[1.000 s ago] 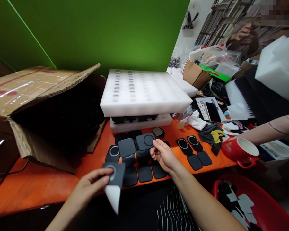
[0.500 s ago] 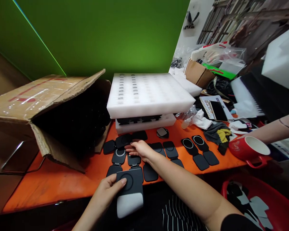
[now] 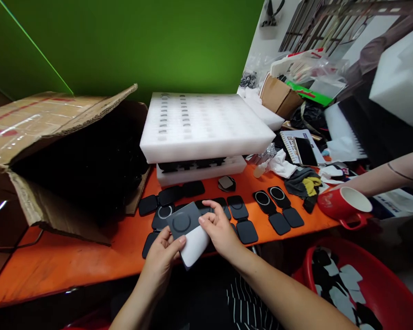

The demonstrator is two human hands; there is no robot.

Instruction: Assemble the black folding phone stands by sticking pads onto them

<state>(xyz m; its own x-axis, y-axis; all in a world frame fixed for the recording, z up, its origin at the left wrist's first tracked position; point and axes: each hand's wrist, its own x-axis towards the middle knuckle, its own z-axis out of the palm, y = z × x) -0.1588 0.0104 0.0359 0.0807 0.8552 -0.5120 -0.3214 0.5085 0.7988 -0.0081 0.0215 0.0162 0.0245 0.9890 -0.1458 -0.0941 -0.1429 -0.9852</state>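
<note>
Between both hands is a dark grey sheet point(image 3: 183, 222) with a round ring mark on its upper part and a white, curled lower part point(image 3: 194, 244). My left hand point(image 3: 163, 250) is closed on its lower left edge, thumb on top. At its right edge, my right hand point(image 3: 222, 229) pinches it with thumb and forefinger. Behind and beside the hands, hinged black square pads that look like folding wireless chargers lie opened out on the orange table point(image 3: 106, 266). Two chargers point(image 3: 270, 206) with white rings lie farther right; another ringed pad point(image 3: 164, 214) is partly covered by the sheet.
An open cardboard box point(image 3: 55, 128) with dark contents stands at left. White foam trays point(image 3: 206, 126) are stacked at the back. To the right are a grey and yellow cloth point(image 3: 301, 181), a red mug point(image 3: 333, 206) and another person's arm point(image 3: 388, 174). A red basin point(image 3: 382, 284) holds scraps.
My right hand has come back from the chargers at the rear and taken the sheet's right edge. My left hand has raised and tilted the sheet. The view has shifted slightly.
</note>
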